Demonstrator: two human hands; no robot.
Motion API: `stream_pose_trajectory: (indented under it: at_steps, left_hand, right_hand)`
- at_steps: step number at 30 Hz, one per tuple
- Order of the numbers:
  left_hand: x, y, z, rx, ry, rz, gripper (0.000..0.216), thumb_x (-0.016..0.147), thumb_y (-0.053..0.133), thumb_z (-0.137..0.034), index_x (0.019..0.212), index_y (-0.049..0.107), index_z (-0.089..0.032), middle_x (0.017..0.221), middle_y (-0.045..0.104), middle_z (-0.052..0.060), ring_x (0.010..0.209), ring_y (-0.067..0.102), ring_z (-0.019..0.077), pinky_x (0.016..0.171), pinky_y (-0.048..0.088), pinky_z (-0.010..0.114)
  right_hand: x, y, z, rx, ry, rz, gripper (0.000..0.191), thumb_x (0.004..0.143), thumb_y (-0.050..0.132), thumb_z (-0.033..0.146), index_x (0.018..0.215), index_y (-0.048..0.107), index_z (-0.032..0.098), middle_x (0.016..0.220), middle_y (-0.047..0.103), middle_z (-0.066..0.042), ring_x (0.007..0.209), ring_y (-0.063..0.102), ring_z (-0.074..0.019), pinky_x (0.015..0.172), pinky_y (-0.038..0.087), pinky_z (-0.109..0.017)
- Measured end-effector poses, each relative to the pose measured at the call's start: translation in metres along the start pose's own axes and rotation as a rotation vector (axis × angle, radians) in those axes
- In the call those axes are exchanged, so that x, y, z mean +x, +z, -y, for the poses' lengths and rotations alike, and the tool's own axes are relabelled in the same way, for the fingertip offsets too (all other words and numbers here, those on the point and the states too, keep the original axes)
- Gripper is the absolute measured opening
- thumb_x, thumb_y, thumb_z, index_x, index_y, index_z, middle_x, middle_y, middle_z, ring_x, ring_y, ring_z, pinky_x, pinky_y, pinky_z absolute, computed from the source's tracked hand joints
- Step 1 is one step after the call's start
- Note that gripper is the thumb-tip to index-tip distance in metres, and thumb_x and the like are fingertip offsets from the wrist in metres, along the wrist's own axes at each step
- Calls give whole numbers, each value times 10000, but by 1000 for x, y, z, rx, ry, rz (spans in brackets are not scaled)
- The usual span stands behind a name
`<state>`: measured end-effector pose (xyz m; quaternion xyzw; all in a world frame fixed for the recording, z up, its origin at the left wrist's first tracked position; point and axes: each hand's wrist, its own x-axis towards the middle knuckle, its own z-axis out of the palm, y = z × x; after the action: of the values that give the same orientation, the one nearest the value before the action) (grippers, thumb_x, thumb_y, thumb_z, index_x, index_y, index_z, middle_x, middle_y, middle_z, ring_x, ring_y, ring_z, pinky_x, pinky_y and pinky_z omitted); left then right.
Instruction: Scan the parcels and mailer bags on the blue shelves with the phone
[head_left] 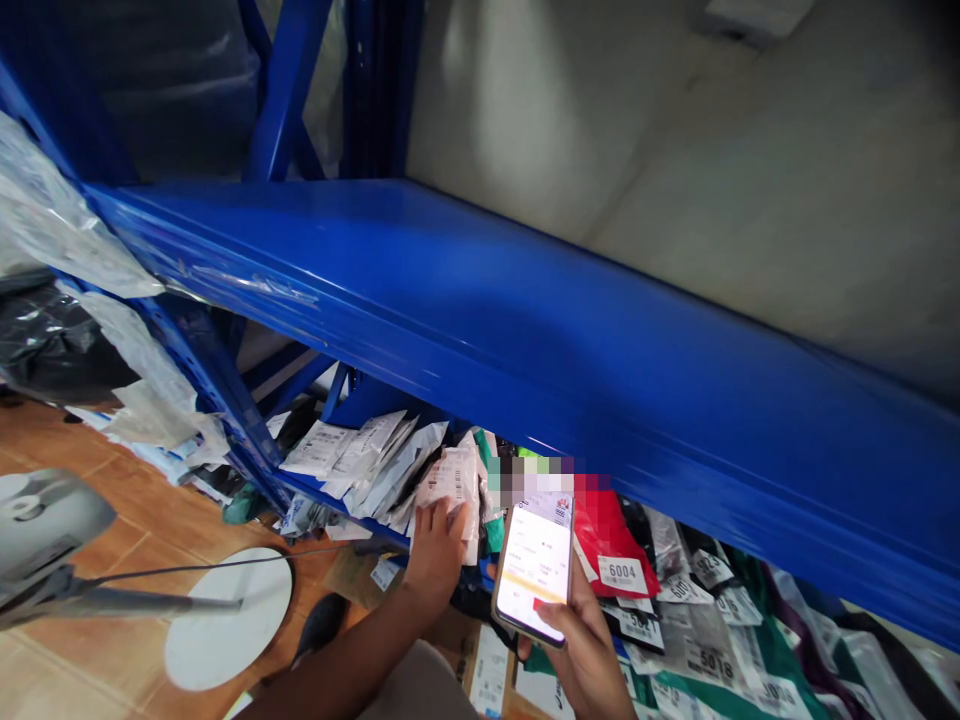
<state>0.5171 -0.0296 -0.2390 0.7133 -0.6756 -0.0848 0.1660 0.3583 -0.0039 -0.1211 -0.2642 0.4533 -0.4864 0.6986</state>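
My left hand (435,550) is at a white plastic mailer bag (454,475) with a printed label, its bent fingers closed against the front of the bag. This bag leans upright in a row of parcels on the lower shelf. In my right hand (585,640) is a smartphone (534,570), screen towards me, with the thumb over the lower part of the lit display. Its screen shows a white page with an orange band; the top end is blurred out. Just right of the phone lies a red mailer bag (611,535) with a label reading 6004.
A wide blue shelf beam (450,290) crosses above my hands. White and grey mailers (375,450) stand left of my left hand, and numbered parcels (712,650) fill the right. A grey appliance with a round white base (229,620) stands on the tiled floor.
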Motion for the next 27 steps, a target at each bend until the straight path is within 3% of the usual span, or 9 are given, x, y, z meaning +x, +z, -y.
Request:
stream_pose_trajectory:
  at_steps: [4,6,8,11,14,19,22,24,27]
  left_hand:
    - [-8,0,0,-72,7,33,694,842,503,-505,1430,373,-159,1512,272,230,1388,205,430,1052,259,625]
    - [-9,2,1,-82,-21,81,751,818,530,-493,1453,324,-148,1546,176,235,1413,123,435,1065,220,629]
    - [-7,4,6,-87,-28,107,725,804,541,-372,1457,312,-155,1557,154,220,1427,102,406,1083,205,608]
    - [3,5,21,-143,86,60,711,794,518,-342,1442,327,-123,1543,206,215,1428,141,365,1107,211,564]
    - [12,-2,32,-178,150,21,644,836,446,-328,1422,344,-82,1505,279,221,1409,226,310,1117,261,495]
    - [16,-37,23,31,60,-28,636,844,474,-537,1320,511,-117,1411,411,208,1313,344,361,1065,342,495]
    - [19,-59,14,172,0,-66,420,917,385,-392,1121,672,-163,1357,460,186,1198,440,335,1016,383,461]
    - [24,-69,8,254,-66,-49,394,922,380,-355,1007,718,-171,1284,510,194,1128,476,334,961,412,458]
    - [34,-76,1,335,-148,15,410,897,437,-432,1065,688,-154,1146,585,194,1042,528,328,865,453,442]
  right_hand:
    - [4,-11,-5,11,3,18,873,594,783,236,1387,419,261,1085,738,-109,888,686,-336,385,475,-255]
    - [7,-19,-10,59,16,1,865,564,773,229,1366,449,240,1085,741,-109,980,665,-364,445,530,-300]
    - [8,-25,-14,103,30,-3,901,545,766,230,1380,428,229,1102,736,-115,1004,659,-380,523,573,-363]
    - [7,-27,-16,147,49,54,962,584,751,252,1443,317,236,1093,737,-128,936,688,-382,553,578,-407]
    - [4,-25,-13,157,51,132,1048,599,757,268,1481,193,240,1032,751,-136,894,697,-389,476,552,-373]
    - [0,-25,-9,190,37,184,1115,604,768,269,1496,99,237,1132,711,-151,886,695,-376,375,474,-279]
    - [0,-32,-14,231,35,177,1167,597,776,260,1498,36,206,1112,717,-164,850,704,-360,347,428,-246]
    - [1,-38,-19,245,53,178,1180,597,777,256,1496,18,180,1075,732,-160,862,702,-355,344,425,-241]
    - [3,-44,-30,266,72,151,1132,582,785,228,1493,112,220,1124,724,-122,938,689,-350,419,489,-277]
